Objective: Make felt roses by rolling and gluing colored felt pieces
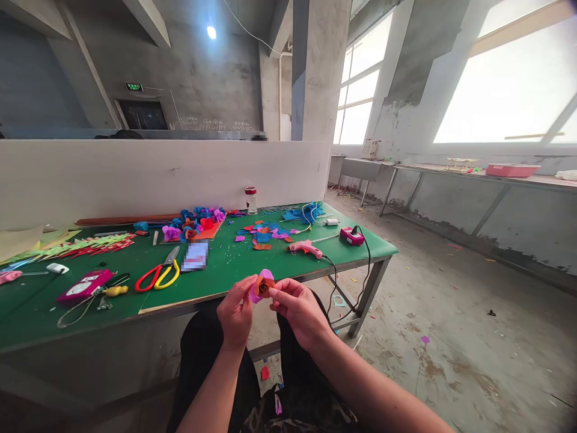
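Over my lap, just off the table's front edge, both hands pinch a paper flower (pixel 263 286) with an orange-brown rolled centre and purple outer petals. My left hand (pixel 237 310) is closed on its left side. On the right side, the fingertips of my right hand (pixel 298 307) grip its petals. Beyond them on the table lie a pink glue gun (pixel 306 248) and a scatter of cut paper pieces (pixel 264 233) in blue, orange and purple. Finished paper flowers (pixel 192 224) sit heaped on a board to the left.
The green table (pixel 243 273) also carries scissors (pixel 158 273) with red and yellow handles, a magenta box (pixel 86 285), a second magenta box (pixel 351 236) with a cable, and a glass jar (pixel 251 200). A white partition (pixel 171 174) rises behind. Cables hang off the right edge.
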Available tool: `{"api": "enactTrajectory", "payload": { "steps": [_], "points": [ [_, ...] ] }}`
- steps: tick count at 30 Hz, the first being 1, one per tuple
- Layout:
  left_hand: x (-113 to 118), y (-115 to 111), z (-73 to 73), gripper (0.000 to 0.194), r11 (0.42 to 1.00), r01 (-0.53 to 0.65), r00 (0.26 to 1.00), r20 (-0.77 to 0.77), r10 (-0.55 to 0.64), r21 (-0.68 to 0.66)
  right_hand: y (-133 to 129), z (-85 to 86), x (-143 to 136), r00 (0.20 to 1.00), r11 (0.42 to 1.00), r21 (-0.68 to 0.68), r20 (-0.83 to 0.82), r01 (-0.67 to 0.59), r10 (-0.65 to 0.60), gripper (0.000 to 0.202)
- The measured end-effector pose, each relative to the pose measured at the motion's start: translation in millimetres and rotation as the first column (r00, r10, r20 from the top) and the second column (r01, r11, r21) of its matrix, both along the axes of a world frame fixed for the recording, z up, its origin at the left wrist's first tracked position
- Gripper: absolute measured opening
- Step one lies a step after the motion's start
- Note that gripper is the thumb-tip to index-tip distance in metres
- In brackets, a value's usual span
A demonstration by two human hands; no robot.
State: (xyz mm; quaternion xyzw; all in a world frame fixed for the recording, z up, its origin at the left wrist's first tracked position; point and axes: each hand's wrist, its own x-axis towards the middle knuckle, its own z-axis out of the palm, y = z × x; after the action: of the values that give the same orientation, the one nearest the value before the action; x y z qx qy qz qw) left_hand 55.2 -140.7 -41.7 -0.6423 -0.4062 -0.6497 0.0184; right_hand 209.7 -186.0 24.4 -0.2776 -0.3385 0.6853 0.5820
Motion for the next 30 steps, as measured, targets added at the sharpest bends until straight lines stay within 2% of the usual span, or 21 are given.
{"api": "enactTrajectory", "payload": {
  "steps": [9,15,26,30],
  "points": [
    [7.0,-5.8,7.6,0.027,0.998,0.006,1.000,0.030,-0.004,-0.056,-0.9,-3.9,-3.6,0.993,1.000,0.017,-0.121,0.000,0.002,0.032],
    [6.9,-5.3,4.1,0.025,0.993,0.006,0.999,0.046,0.000,-0.117,0.1,-5.2,-5.4,0.995,0.998,0.034,-0.084,0.055,-0.052,0.033],
    [6.7,-5.1,3.8,0.024,0.995,0.026,0.999,0.048,-0.021,-0.099,2.8,-9.0,-5.2,0.996,0.989,0.116,-0.031,0.091,-0.088,0.029],
    [5.7,-4.4,1.9,0.024,0.992,0.034,0.999,0.041,-0.029,-0.120,4.1,-7.1,-3.6,0.996,0.986,0.146,0.018,0.085,-0.088,0.035]
  ]
}}
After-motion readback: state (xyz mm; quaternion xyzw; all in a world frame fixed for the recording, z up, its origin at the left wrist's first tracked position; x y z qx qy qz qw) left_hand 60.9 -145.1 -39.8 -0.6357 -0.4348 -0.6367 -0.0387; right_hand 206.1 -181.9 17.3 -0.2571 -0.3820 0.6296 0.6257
